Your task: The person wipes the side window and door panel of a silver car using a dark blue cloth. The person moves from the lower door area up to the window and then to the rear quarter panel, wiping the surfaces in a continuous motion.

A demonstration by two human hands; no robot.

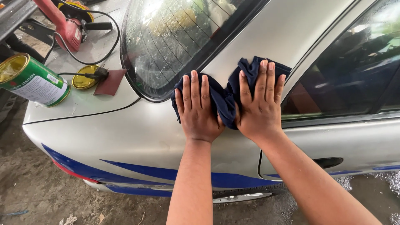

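The dark blue cloth (225, 98) lies bunched against the silver car body (146, 133), just below the rear window (175, 37) — soft, light and limp by the look of it, best pinned under flat palms. Left hand (198, 110) and right hand (260, 104) both press it, fingers spread open — neither grips

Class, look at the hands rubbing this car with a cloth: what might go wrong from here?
1. The open green tin on the boot may get knocked off and spill.
2. Grit caught in the dark cloth under the left hand and right hand might scratch the silver panel.
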